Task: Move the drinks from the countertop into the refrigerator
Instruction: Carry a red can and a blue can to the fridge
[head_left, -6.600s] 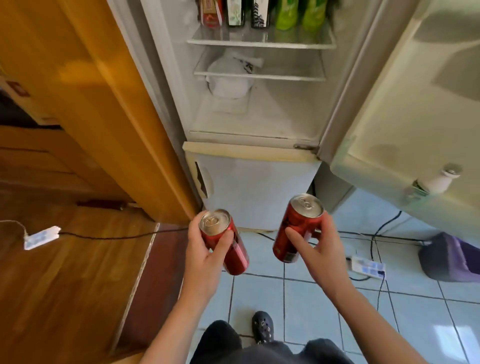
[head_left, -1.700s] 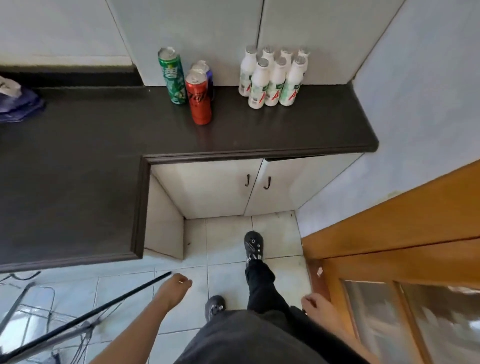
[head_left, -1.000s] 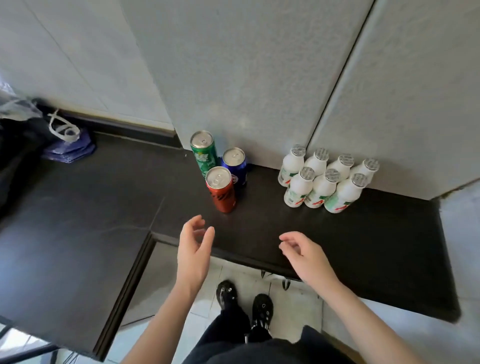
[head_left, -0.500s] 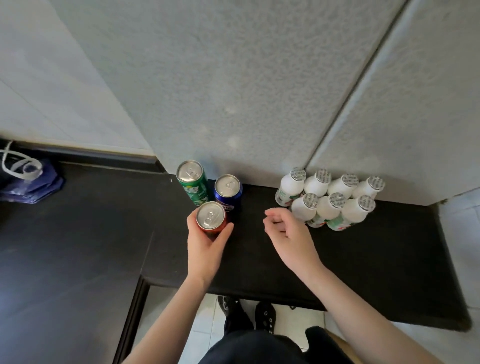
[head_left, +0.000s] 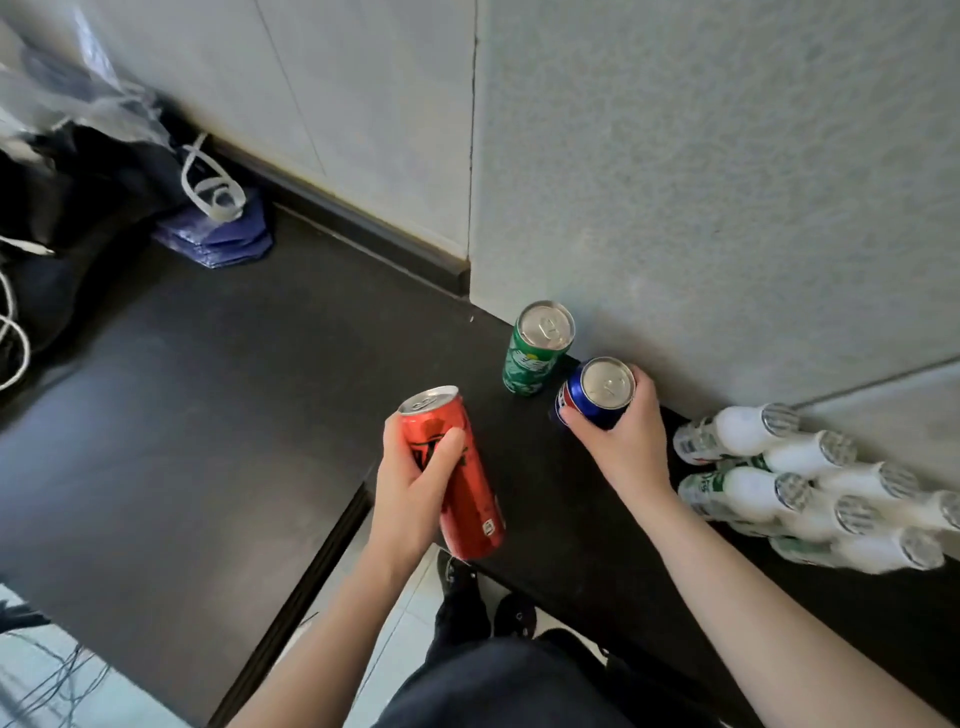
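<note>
My left hand (head_left: 410, 493) grips a tall red can (head_left: 457, 478), lifted off the dark countertop (head_left: 208, 415) and tilted over its front edge. My right hand (head_left: 623, 441) is wrapped around a blue can (head_left: 597, 395) that stands close to the wall. A green can (head_left: 537, 353) stands upright just left of the blue one, untouched. Several white bottles with foil caps (head_left: 753, 488) cluster at the right against the wall. The refrigerator is out of view.
A folded purple bag with white handles (head_left: 218, 234) and a dark bag under clear plastic (head_left: 67, 156) lie at the back left of the counter. White cables (head_left: 10, 332) hang at the left edge. Tiled floor and my shoes (head_left: 483, 597) show below.
My left hand has lifted the red can off the counter and tilted it. My right hand has reached forward and closed around the blue can. The view has swung left.
</note>
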